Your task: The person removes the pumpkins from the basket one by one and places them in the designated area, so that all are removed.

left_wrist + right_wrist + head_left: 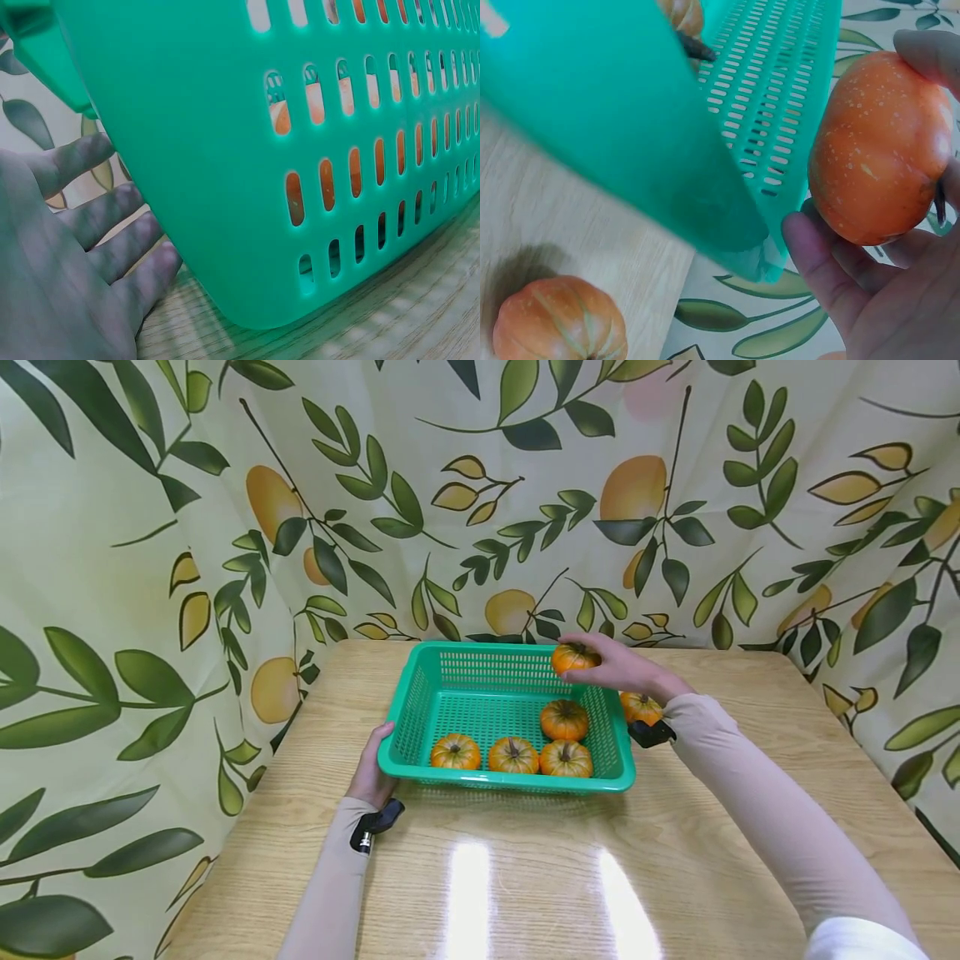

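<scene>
A green plastic basket [510, 780] stands on the table with several small orange pumpkins inside, one of them a pumpkin [455, 752] at the near left corner. My right hand [618, 665] grips another pumpkin [573, 658] over the basket's far right corner. In the right wrist view, fingers and thumb surround this pumpkin [881, 150], and its stem points toward the palm. At the basket's left end, my left hand [372, 768] rests against the outside. The left wrist view has its fingers [124, 232] fairly straight, touching the basket wall [187, 165].
One more pumpkin [641, 707] lies on the wooden table [750, 827] just right of the basket, partly behind the right wrist; a leaf-patterned cloth [480, 485] hangs behind and at both sides. Light reflects off the table's near part.
</scene>
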Action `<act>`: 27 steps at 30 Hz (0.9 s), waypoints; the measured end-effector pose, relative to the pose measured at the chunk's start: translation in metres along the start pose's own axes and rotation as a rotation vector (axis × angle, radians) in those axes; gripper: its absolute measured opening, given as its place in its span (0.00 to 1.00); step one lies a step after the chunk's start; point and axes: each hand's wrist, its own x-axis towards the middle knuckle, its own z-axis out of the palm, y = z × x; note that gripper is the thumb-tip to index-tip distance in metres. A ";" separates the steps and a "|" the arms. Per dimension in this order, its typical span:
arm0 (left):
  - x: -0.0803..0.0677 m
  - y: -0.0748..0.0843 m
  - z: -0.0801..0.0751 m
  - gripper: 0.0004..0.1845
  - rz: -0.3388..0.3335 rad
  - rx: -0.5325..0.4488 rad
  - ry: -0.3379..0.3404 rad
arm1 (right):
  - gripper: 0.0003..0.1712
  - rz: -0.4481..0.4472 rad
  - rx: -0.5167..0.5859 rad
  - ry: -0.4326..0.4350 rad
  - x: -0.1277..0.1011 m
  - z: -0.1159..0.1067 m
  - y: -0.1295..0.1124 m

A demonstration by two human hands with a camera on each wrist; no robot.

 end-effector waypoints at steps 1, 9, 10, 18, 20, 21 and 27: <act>0.000 0.000 0.000 0.34 0.002 0.001 0.000 | 0.39 0.006 -0.001 0.004 -0.001 0.000 0.000; -0.001 0.000 0.000 0.34 0.006 0.009 0.006 | 0.41 -0.001 -0.068 0.052 -0.003 -0.005 0.006; 0.000 0.000 -0.001 0.33 0.007 0.009 0.004 | 0.41 0.000 -0.069 0.058 -0.003 -0.006 0.007; 0.001 0.000 0.000 0.33 -0.004 0.004 -0.006 | 0.42 0.039 -0.044 0.069 -0.008 -0.012 0.014; 0.001 -0.001 0.000 0.33 -0.007 0.002 -0.003 | 0.42 0.038 -0.051 0.072 -0.009 -0.013 0.015; 0.001 -0.001 0.000 0.33 -0.009 0.001 -0.002 | 0.41 0.038 -0.053 0.074 -0.010 -0.014 0.016; 0.001 -0.002 -0.001 0.33 -0.011 -0.004 -0.007 | 0.43 0.056 -0.055 0.091 -0.013 -0.018 0.019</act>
